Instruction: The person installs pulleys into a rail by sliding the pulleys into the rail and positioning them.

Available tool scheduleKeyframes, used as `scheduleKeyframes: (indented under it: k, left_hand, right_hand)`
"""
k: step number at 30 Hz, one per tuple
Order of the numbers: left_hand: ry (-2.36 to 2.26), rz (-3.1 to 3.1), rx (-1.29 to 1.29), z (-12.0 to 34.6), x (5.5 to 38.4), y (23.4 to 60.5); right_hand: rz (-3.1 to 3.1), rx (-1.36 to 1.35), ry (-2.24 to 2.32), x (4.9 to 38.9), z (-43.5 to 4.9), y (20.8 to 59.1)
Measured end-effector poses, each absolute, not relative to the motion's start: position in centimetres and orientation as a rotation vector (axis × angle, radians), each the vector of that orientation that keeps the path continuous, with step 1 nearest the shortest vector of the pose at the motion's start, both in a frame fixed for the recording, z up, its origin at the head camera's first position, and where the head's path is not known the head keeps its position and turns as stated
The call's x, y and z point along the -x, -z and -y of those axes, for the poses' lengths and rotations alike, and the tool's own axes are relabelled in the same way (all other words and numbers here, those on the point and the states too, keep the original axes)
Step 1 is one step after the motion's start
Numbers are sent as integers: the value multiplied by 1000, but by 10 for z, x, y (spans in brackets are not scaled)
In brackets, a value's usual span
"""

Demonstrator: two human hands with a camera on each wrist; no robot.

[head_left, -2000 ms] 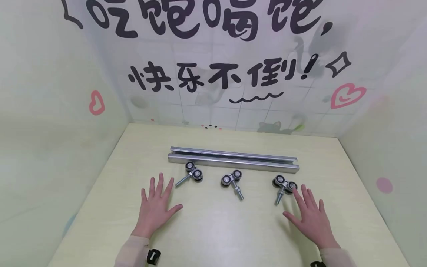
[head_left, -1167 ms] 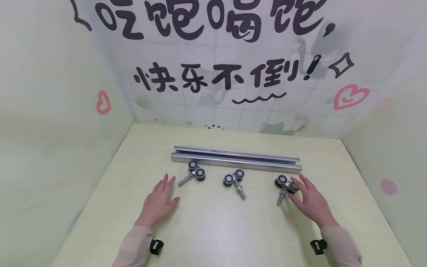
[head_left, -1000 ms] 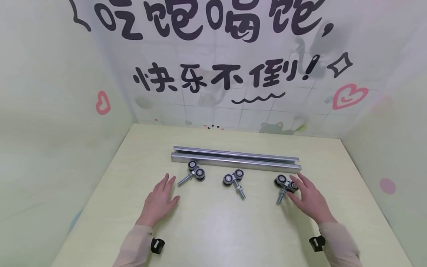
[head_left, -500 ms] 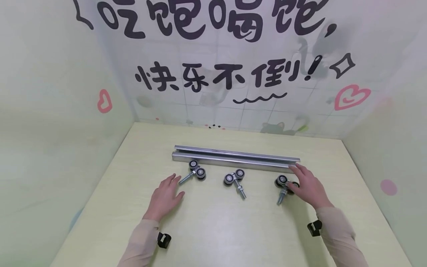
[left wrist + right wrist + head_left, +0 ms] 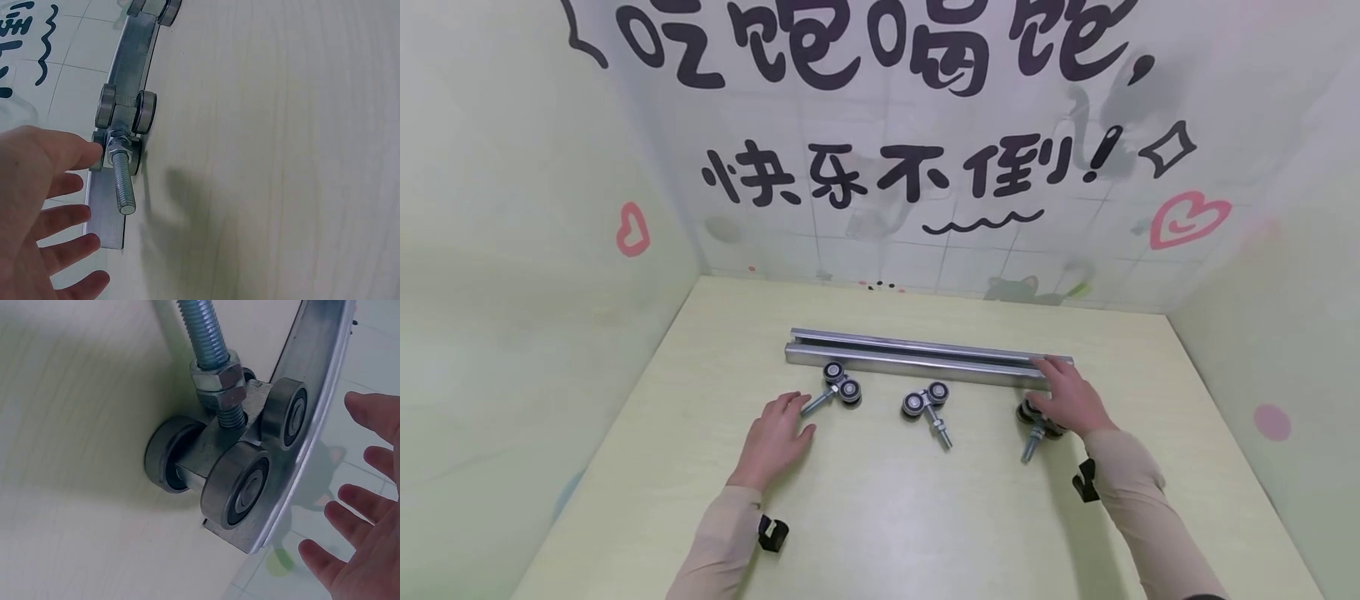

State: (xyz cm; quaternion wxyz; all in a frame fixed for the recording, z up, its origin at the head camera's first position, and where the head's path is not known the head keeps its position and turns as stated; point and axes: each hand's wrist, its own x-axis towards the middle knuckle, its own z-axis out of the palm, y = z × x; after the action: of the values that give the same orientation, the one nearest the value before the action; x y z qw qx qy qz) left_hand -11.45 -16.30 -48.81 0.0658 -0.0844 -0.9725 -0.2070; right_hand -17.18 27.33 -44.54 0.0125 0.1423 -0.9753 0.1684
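L hand (image 5: 772, 442) fingers apart, nothing gripped, nr bolt of L roller trolley (image 5: 841, 383), ctr-left of frame. R hand (image 5: 1070, 398) also apart, over R trolley (image 5: 1034, 432), right of ctr; contact w/ slotted steel channel (image 5: 910, 365) (mid-frame) unclear. Mid trolley (image 5: 926, 401) btwn.

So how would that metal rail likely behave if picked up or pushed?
The metal rail is probably stiff, being a long, straight channel. Its flat sides should make it slide rather than roll when pushed. Its smooth, shiny surface might feel somewhat slippery.
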Motion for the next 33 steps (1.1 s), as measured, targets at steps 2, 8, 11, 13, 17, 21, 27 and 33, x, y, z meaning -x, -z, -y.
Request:
scheduleKeyframes:
  k: [2, 8, 11, 13, 17, 21, 27, 33]
  left_hand:
    - [610, 2930, 260, 163, 115, 489]
    - [586, 2898, 281, 165, 118, 491]
    - [609, 2892, 279, 165, 121, 494]
    - [634, 2896, 269, 165, 122, 495]
    - [676, 2914, 242, 163, 124, 495]
    - [681, 2929, 237, 162, 126, 496]
    - [685, 2907, 251, 159, 128, 496]
    - [728, 2905, 251, 155, 131, 497]
  right_hand:
    - [3056, -435, -528, 175, -273, 447]
    - [3079, -424, -504, 184, -271, 449]
    - [3081, -432, -482, 188, -269, 450]
    - [3069, -446, -451, 191, -269, 451]
    - [3070, -439, -413, 199, -271, 452]
    - [3129, -386, -407, 206, -272, 450]
    - [3185, -352, -421, 213, -274, 445]
    - [3214, -389, -365, 218, -271, 444]
